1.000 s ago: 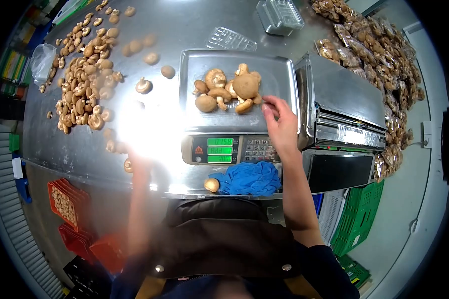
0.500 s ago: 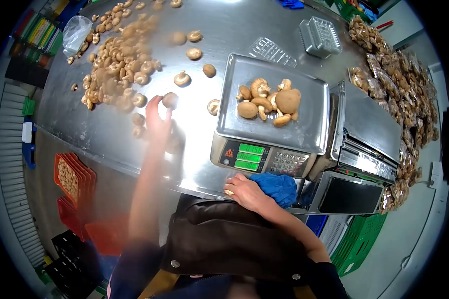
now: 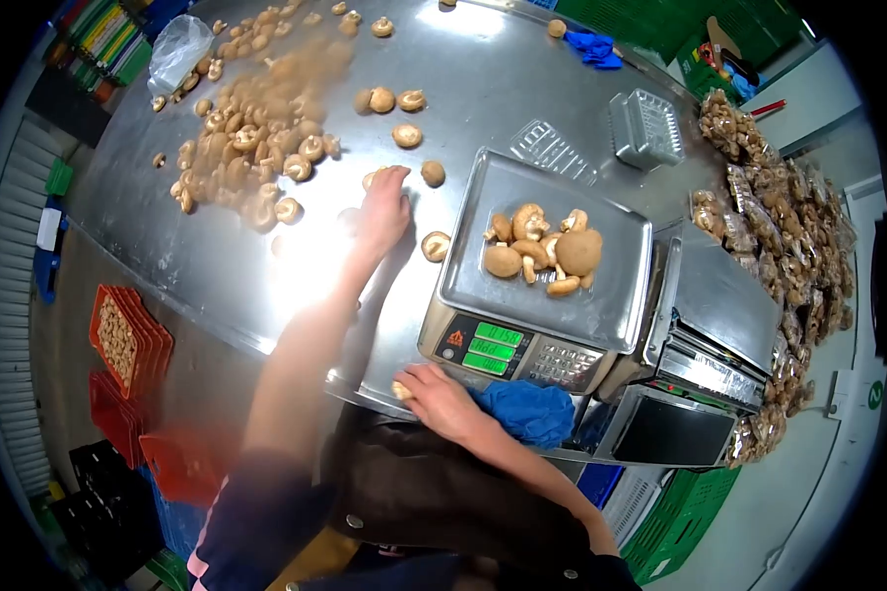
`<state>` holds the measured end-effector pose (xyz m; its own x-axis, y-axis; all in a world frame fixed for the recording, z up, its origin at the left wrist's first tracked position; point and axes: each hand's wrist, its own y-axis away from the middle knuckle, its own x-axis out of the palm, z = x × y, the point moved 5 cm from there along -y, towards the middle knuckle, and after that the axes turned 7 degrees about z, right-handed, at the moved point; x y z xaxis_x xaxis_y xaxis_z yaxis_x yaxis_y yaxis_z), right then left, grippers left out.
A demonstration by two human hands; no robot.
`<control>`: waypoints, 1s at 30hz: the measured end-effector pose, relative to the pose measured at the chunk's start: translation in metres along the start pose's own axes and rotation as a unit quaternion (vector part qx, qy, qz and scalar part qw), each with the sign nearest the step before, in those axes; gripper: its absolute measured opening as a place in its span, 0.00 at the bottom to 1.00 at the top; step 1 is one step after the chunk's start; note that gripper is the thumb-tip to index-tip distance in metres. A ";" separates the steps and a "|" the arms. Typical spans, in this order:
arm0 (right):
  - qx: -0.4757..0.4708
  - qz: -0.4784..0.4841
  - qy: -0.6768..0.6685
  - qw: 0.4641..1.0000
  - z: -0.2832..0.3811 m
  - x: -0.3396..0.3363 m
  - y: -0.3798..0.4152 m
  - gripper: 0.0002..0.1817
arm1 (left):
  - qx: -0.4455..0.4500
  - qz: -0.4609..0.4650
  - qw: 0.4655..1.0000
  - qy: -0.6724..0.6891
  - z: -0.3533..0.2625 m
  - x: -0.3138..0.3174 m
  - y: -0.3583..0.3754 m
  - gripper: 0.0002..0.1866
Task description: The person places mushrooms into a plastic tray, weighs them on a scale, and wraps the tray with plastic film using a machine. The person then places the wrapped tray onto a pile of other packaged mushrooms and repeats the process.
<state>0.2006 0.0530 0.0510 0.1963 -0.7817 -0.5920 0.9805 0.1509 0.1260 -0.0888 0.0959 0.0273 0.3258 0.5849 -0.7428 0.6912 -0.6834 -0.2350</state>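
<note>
Now, left hand (image 3: pixel 382 209) at centre frame, fingers curled down on a loose mushroom (image 3: pixel 373 178) beside the pile (image 3: pixel 251 148): light, brittle, best cupped by the cap. Lower down, right hand (image 3: pixel 442 399) closes over a mushroom (image 3: pixel 400 391) below the scale (image 3: pixel 547 258).
</note>
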 end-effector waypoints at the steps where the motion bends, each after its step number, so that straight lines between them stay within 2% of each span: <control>1: -0.013 -0.011 0.003 1.000 0.010 -0.004 -0.006 0.23 | 0.048 0.013 0.998 -0.025 -0.007 0.005 -0.010 0.26; 3: -0.031 -0.019 0.009 0.999 0.022 -0.010 -0.010 0.26 | 0.023 0.068 0.996 0.044 -0.010 0.017 -0.026 0.25; 4: -0.023 -0.012 0.011 1.000 0.024 -0.013 -0.011 0.24 | 0.013 0.098 0.992 0.081 -0.015 0.024 -0.034 0.24; 5: -0.022 -0.007 0.019 1.000 0.019 -0.010 -0.009 0.22 | 0.064 0.069 0.995 -0.026 -0.016 0.032 -0.038 0.22; 6: -0.023 -0.004 0.024 0.999 0.014 -0.008 -0.005 0.21 | 0.131 0.047 0.977 -0.161 -0.011 0.044 -0.040 0.20; 7: -0.015 -0.027 0.025 0.999 0.013 -0.014 -0.001 0.17 | 0.021 0.102 0.994 0.033 0.009 0.057 -0.048 0.19; 9: 0.006 -0.055 -0.009 0.998 0.012 -0.029 0.010 0.15 | -0.050 0.104 0.979 0.167 0.032 0.069 -0.051 0.20; 10: 0.015 -0.070 -0.029 0.997 0.010 -0.036 0.015 0.14 | -0.007 0.049 0.993 0.110 0.023 0.058 -0.048 0.20; 11: 0.005 -0.120 -0.029 0.992 0.009 -0.048 0.022 0.11 | -0.020 -0.016 0.999 0.040 0.020 0.046 -0.044 0.20; 12: 0.024 -0.160 -0.029 0.986 0.006 -0.060 0.030 0.10 | -0.053 -0.036 0.981 0.181 0.002 0.030 -0.041 0.21; 14: 0.066 -0.240 -0.034 0.968 0.000 -0.082 0.049 0.10 | 0.017 -0.055 0.955 0.292 -0.062 -0.010 -0.033 0.24; 16: 0.127 -0.302 -0.054 0.943 -0.007 -0.106 0.068 0.11 | 0.134 0.012 0.948 0.289 -0.133 -0.025 -0.020 0.23; 18: 0.117 -0.401 -0.051 0.907 -0.012 -0.132 0.078 0.12 | 0.197 0.104 0.947 0.233 -0.182 -0.015 -0.006 0.21; 20: 0.118 -0.449 0.003 0.886 -0.016 -0.162 0.087 0.11 | 0.268 0.143 0.953 0.018 -0.209 0.002 0.000 0.22; 21: 0.122 -0.468 0.041 0.874 -0.022 -0.174 0.090 0.12 | 0.259 0.170 0.950 -0.037 -0.206 0.017 0.004 0.24; 22: 0.126 -0.487 0.079 0.860 -0.028 -0.185 0.092 0.14 | 0.255 0.160 0.953 -0.020 -0.207 0.018 0.005 0.24; 25: 0.161 -0.514 -0.005 0.842 -0.051 -0.210 0.092 0.20 | 0.253 0.134 0.958 0.031 -0.205 0.010 0.008 0.24; 28: 0.139 -0.513 -0.068 0.844 -0.093 -0.226 0.084 0.30 | 0.131 0.136 0.963 0.193 -0.177 0.004 0.013 0.25; 30: 0.207 -0.468 -0.168 0.843 -0.115 -0.235 0.074 0.36 | 0.034 0.090 0.982 0.160 -0.142 0.001 0.018 0.25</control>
<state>0.2276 0.3177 0.1081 -0.7423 -0.5795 -0.3365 0.6043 -0.7959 0.0376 0.0152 0.1462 0.1112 0.6327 0.5516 -0.5436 0.5627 -0.8097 -0.1666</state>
